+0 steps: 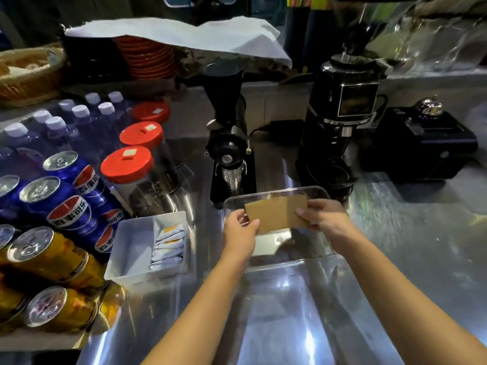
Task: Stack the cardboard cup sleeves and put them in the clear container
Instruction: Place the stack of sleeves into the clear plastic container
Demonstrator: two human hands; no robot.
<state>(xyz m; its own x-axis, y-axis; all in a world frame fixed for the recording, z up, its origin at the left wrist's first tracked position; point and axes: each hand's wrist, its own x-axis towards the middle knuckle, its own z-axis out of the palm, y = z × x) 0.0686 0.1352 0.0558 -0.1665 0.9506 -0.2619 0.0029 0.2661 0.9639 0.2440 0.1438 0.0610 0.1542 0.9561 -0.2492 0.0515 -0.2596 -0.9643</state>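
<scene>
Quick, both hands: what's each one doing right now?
Left hand: closed on the left end of the cardboard sleeves.
Right hand: closed on their right end, over the clear container.

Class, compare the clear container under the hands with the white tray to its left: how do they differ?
The clear container is see-through; the white tray is opaque. The tray holds a row of small white packets, while the cardboard sleeves are held over the container by both hands. Both are rectangular, open-topped and stand on the steel counter.

Blue cans (66,196) and gold cans (50,256) stacked at left of steel table (421,246); white tray (131,248) with sachets (168,246); red-lidded jars (127,164); two black grinders (232,143) behind.
</scene>
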